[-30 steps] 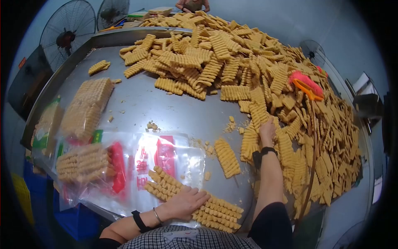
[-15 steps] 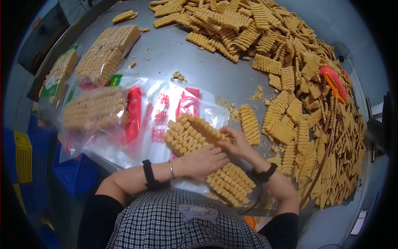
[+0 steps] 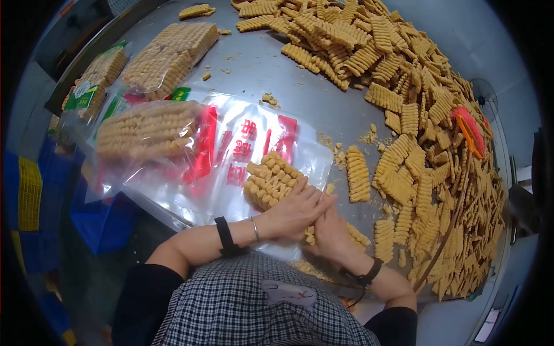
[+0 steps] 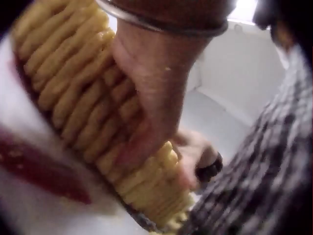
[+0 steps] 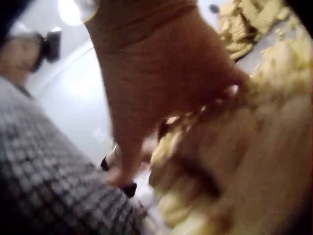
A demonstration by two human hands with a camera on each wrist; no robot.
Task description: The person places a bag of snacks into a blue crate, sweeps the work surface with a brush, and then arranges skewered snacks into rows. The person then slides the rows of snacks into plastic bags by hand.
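A stack of ridged, golden snack slabs [image 3: 272,180] lies slantwise close to the person's front, overlapping the clear printed bags. My left hand [image 3: 294,212] grips it from above, the thumb down along its near side in the left wrist view, where the ridged side [image 4: 78,103] shows large. Nearer the stack's right end, my right hand [image 3: 334,233] holds it too, the fingers of both hands overlapping. In the right wrist view the right hand [image 5: 156,68] reaches over the slabs, with its thumb on the near side. The hands cover the stack's middle.
Clear bags with red print [image 3: 245,141] lie flat to the left. A filled bag [image 3: 147,130] and other packed slabs [image 3: 173,55] stand beyond. A large heap of slabs [image 3: 438,190] fills the right side, with a red-and-orange tool [image 3: 470,130] on it. One loose slab [image 3: 358,173] lies nearby.
My right hand came back from the heap with a slab, brought it against the stack under my left hand, and now grips the stack beside it. The head view has tilted down.
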